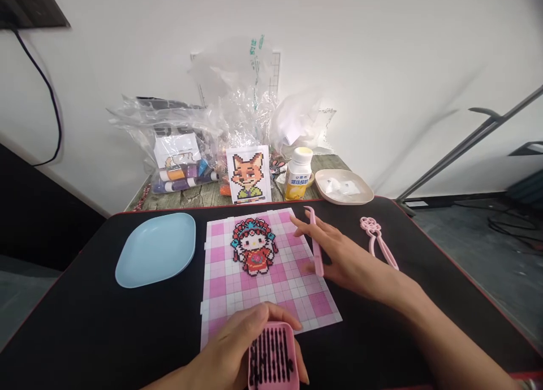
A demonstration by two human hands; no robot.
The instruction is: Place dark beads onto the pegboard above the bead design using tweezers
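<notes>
My left hand (237,336) is wrapped around a small pink bead tray (296,356) at the bottom of the view. Black beads (271,350) lie in rows along its grooves. Over the right edge of the pegboard, my right hand (333,251) has pink tweezers (316,248) between its fingers, with the curved tip pointing away from me. The pegboard (235,288) carries a pink and white check pattern. On its upper part is a bead picture (254,248) of a white cat figure in a red costume and headdress. My right fingertips partly hide the board's edge.
A blue plate (156,251) sits left of the board. To the right lies a pink flower-topped tool (375,240). Behind the black mat stand a fox picture card (249,175), a white-capped bottle (299,175), a beige plate (344,186) and clear bags (178,124) of supplies.
</notes>
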